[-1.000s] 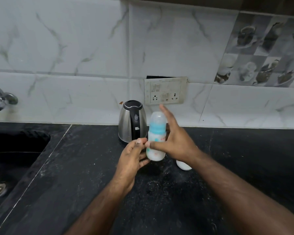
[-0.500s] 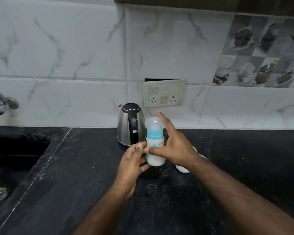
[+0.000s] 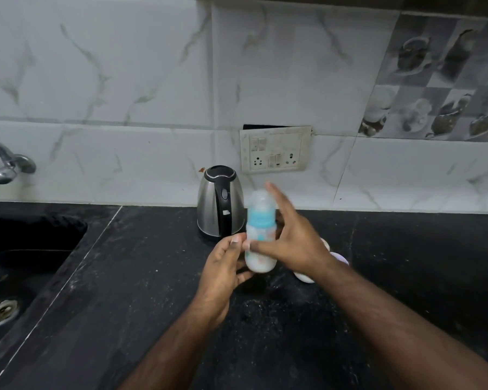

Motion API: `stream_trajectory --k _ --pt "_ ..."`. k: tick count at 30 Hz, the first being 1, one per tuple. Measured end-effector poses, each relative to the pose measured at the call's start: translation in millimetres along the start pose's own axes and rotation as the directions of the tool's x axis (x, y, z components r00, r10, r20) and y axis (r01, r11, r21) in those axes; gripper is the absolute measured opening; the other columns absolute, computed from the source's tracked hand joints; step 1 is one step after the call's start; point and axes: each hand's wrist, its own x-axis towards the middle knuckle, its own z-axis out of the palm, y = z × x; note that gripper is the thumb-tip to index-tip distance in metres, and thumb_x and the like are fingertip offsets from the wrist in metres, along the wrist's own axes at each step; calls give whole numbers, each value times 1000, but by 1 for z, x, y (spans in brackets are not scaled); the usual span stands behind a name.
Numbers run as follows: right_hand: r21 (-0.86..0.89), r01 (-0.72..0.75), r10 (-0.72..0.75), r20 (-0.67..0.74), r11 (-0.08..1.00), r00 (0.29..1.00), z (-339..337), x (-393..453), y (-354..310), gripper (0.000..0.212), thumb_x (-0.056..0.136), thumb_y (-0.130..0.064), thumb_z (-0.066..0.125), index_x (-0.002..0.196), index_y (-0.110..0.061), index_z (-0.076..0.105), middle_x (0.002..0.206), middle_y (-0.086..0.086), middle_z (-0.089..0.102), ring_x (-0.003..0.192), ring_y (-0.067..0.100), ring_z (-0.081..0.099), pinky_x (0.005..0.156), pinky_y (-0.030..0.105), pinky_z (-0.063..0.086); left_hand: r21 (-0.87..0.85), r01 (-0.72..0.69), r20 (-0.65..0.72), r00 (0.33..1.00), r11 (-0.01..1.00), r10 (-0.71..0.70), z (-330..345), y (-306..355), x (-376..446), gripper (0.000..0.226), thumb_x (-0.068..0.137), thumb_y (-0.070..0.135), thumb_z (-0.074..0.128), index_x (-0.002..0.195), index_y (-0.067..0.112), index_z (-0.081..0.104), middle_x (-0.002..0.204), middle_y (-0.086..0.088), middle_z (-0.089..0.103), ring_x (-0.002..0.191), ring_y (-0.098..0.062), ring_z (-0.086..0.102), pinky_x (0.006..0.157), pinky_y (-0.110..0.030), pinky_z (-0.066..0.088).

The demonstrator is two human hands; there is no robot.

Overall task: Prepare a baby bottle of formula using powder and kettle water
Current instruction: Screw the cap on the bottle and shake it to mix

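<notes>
Baby bottle (image 3: 260,237): capped, milky, raised above table (image 3: 152,291), just before kettle (image 3: 220,202). Right hand (image 3: 290,240) grasps it; left hand (image 3: 223,266) pinches its side. Step, judged: mixing. Next: firm shaking grip.

Single view only, head-mounted and wide-angle. It looks forward and down from above the near edge of the counter (image 3: 124,305) toward the tiled wall (image 3: 152,80) along its far edge. Both forearms enter from the bottom of the frame, close to the lens. The sink (image 3: 26,263) occupies the left edge. Straight lines bow toward the frame borders.
</notes>
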Motion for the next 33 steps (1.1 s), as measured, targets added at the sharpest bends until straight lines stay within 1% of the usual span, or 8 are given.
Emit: stream_trajectory --k 7,10,13,17,21,24,28,33 --pt "23 14 -13 -44 1000 999 -20 20 -11 118 62 -38 95 156 -50 24 120 -17 61 98 1 68 90 40 62 -1 0 -8 1000 1000 0 -1 1 1 34 109 40 43 131 24 63 126 1 74 114 -19 72 97 -44 59" --pt "237 44 20 -260 970 965 -30 31 -12 118 61 -34 96 156 -39 26 121 -4 61 95 5 72 81 31 63 2 -2 -27 1000 1000 2 -3 0 2 34 109 38 42 133 24 62 130 2 71 115 -19 71 98 -44 59" --pt "79 -3 6 -40 997 999 -23 24 -13 119 66 -24 97 158 -41 24 121 -11 60 95 2 69 90 37 62 -1 7 -18 1000 1000 -7 -2 -1 2 34 110 38 41 133 23 62 127 0 74 116 -21 71 98 -44 58" --pt "227 31 26 -242 973 970 -27 31 -7 112 63 -33 95 154 -32 30 118 -3 64 93 5 72 78 29 62 -4 3 -24 1000 1000 -3 -3 -3 5 36 109 39 43 136 23 61 131 1 71 116 -20 72 99 -45 58" --pt "64 -18 20 -35 998 999 -13 20 -7 111 62 -31 97 151 -42 33 119 -12 64 102 6 69 91 40 61 -9 -2 -5 1000 1000 2 -2 -4 3 34 109 41 43 132 26 63 126 0 74 115 -19 72 96 -44 58" --pt "243 52 19 -283 969 959 -20 28 -6 98 57 -43 93 140 -39 40 112 -9 67 94 5 72 81 33 64 -9 -2 -22 1000 1000 2 -4 -4 5 37 108 42 45 135 24 61 130 1 71 114 -18 72 96 -43 60" --pt "23 -31 31 1 999 1000 -3 12 -4 100 59 -42 93 142 -48 37 111 -14 68 99 4 71 91 42 61 -18 3 -14 1000 1000 -3 -2 -5 2 36 108 41 44 133 21 62 124 -1 75 113 -20 73 98 -46 57" --pt "232 39 22 -258 972 966 -16 26 -6 104 56 -49 90 144 -34 39 104 -16 71 94 6 73 78 30 63 -5 1 -29 1000 1000 -1 -4 -2 5 36 109 40 43 135 23 61 128 1 72 113 -19 73 96 -42 60"
